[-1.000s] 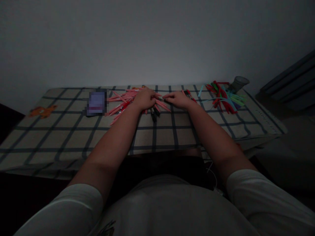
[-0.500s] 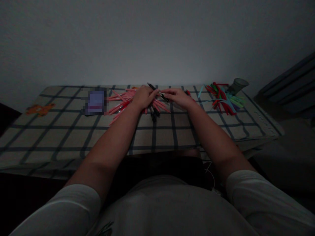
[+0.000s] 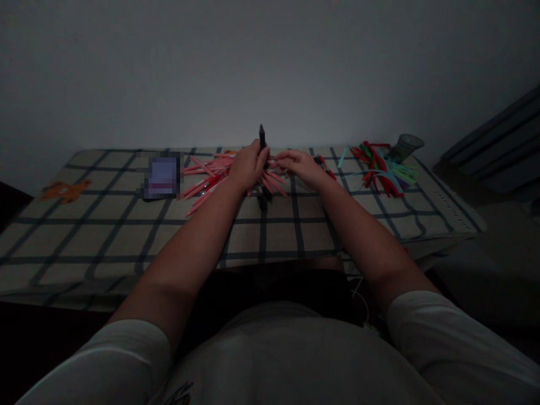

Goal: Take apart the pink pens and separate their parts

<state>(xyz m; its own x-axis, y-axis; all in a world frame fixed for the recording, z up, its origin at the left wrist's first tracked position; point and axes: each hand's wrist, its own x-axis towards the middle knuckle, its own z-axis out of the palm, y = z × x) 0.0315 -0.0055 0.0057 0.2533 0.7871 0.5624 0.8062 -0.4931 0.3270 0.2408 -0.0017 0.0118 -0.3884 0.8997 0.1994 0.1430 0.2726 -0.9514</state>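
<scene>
My left hand [image 3: 247, 166] is closed around a black pen [image 3: 262, 138] that stands nearly upright, its tip above the fingers. Beneath and beside that hand spreads a pile of slim pink sticks [image 3: 206, 164], like pens or pencils. Close by on the right, my right hand [image 3: 297, 164] has thumb and fingers brought together near the pen's lower part. What they pinch, if anything, is too small and dark to make out. Several black pens [image 3: 263, 199] lie partly under my left hand. Just beyond my right hand are red and black pens [image 3: 324, 166].
A checked cloth [image 3: 295, 230] covers the table against the wall. At the left lie a blurred-out phone-like object [image 3: 163, 175] and an orange bear-shaped piece [image 3: 66, 191]. Colourful strips [image 3: 382, 171] heap at the right beside a see-through cup [image 3: 405, 147], tilted.
The black pen in my left hand has swung from a slant to nearly upright. My right hand's fingers have left the dark slanted piece they were touching and are now by the left thumb.
</scene>
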